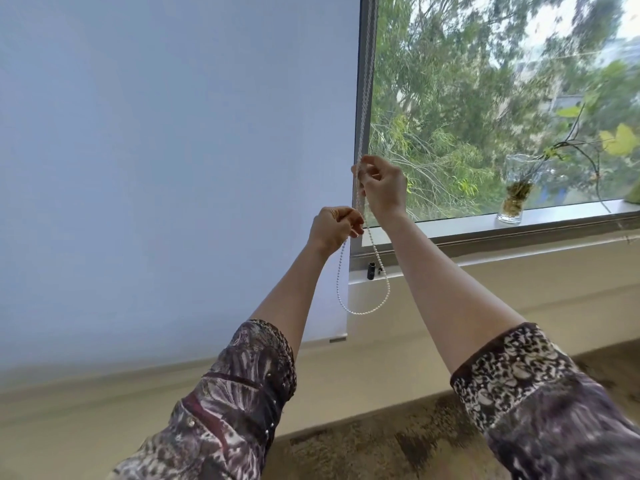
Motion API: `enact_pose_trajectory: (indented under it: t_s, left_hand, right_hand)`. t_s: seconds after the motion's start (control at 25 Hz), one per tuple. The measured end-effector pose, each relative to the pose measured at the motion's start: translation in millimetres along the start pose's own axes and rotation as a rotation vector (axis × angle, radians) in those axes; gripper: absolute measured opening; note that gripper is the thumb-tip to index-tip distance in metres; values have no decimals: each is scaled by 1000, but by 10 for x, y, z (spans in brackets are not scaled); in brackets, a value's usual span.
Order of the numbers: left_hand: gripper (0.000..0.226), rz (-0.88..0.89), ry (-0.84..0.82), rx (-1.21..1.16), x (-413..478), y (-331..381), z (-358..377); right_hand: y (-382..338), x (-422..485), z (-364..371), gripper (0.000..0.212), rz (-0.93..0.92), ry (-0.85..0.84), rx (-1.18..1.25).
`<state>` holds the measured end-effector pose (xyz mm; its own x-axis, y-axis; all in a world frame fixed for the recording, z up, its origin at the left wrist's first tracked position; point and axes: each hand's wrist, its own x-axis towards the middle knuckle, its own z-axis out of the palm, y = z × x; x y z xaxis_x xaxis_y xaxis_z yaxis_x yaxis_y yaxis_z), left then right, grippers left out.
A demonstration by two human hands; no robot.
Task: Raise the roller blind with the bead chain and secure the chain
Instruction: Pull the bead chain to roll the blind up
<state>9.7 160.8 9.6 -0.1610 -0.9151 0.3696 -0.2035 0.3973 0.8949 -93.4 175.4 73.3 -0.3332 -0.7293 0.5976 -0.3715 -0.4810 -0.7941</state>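
One roller blind [173,150], a smooth, matte sheet of pale blue-grey fabric, covers the left part of the window and hangs down past the window sill [554,211], ending in a straight bottom edge with a small grey end cap at its right corner. Along the blind's right edge runs one white bead chain [367,310], a string of tiny round beads; two strands of it drop side by side against the grey window frame, then spread into a slack U-shaped loop hanging in front of the cream wall below the sill.

Both hands are raised to the chain. The right hand [382,188] is the higher one, its fingers curled and pinched closed on the strands just beside the blind's edge. The left hand [334,226] is lower and a little to the left, closed in a loose fist on the loop's left strand. Two sleeves of dark, busily patterned cloth, pushed up the forearms, leave the wrists bare.

A small black fitting [371,270] sits on the frame ledge near the blind's lower right, behind the loop. One clear glass jar [512,195] with a rooted cutting and thin leafy stems stands toward the right end of the sill. Blurred green trees fill the pane.
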Motion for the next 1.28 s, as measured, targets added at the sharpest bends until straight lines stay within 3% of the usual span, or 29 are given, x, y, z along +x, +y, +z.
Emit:
enact_pose_trajectory:
  t_s: [0.36, 0.6, 0.84, 1.16, 1.28]
  left_hand:
    - [19, -8, -55, 38, 3, 57, -172]
    - [23, -18, 203, -30, 10, 206, -189]
    - [13, 195, 340, -45, -37, 610, 23]
    - [8, 422, 428, 292, -160, 624, 235]
    - [13, 342, 434, 527, -166, 569, 241]
  right_hand:
    - [-58, -3, -17, 11, -61, 65, -47]
    - [-34, -25, -120, 13, -152, 209, -234]
    - [201, -240, -175, 12, -131, 220, -356]
    - [343, -461, -121, 15, -81, 244, -371]
    - [355, -488, -104, 16, -85, 259, -359]
